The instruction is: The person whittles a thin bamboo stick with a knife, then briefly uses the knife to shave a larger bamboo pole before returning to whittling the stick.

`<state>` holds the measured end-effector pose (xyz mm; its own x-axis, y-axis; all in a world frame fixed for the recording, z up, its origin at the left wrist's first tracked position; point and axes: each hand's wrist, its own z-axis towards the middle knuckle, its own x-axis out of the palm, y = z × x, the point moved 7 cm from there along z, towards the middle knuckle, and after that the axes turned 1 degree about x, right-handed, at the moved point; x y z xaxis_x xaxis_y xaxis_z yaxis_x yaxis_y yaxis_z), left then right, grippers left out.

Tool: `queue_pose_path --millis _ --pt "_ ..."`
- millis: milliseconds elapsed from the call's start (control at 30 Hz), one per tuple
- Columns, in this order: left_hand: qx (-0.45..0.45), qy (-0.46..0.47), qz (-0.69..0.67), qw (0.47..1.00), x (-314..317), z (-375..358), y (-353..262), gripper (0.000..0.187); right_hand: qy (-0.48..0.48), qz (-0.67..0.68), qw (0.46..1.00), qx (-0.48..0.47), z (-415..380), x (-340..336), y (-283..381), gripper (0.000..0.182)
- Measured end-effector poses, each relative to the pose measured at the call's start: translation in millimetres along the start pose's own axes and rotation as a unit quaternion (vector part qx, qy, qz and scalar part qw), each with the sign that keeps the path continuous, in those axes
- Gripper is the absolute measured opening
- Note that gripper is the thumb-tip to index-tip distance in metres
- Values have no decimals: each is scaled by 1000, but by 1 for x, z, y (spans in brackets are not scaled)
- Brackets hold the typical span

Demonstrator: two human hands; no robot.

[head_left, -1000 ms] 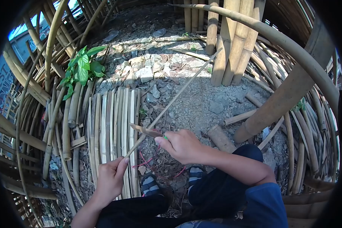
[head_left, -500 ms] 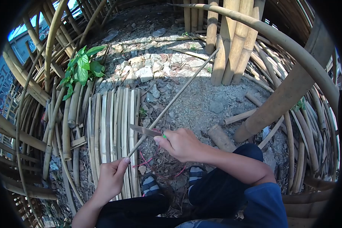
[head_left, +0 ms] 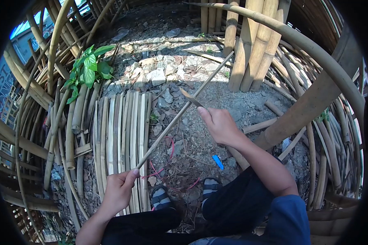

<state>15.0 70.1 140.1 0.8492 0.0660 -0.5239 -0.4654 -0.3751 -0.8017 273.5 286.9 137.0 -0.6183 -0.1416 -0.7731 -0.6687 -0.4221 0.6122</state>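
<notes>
My left hand is closed around the near end of a long thin bamboo stick, which slants up and away to the right. In my right hand is a knife, its handle mostly hidden by my fingers. The blade lies against the stick, a little past its middle, with the tip pointing up and left. Just left of the stick, a row of split bamboo strips lies side by side on the ground.
Bamboo poles stand at the back right, and a thick pole leans at the right. Green leaves grow at the left. Rubble, pink string and a small blue object lie on the ground.
My right hand and the knife have moved up and right along the stick, away from my left hand. The blue object on the ground is now uncovered. My left hand has hardly moved.
</notes>
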Motion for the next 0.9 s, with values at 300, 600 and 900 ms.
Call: queue_pose_path --millis 300,600,900 --pt "-21 13 -14 1000 3 -6 -7 45 56 67 994 -64 -33 33 44 58" --pt "-10 -2 2 1000 5 -3 -7 46 141 76 987 -35 -43 34 54 65" --pt "71 -64 87 992 -5 -9 -17 39 -20 93 995 -13 1 8 -4 58"
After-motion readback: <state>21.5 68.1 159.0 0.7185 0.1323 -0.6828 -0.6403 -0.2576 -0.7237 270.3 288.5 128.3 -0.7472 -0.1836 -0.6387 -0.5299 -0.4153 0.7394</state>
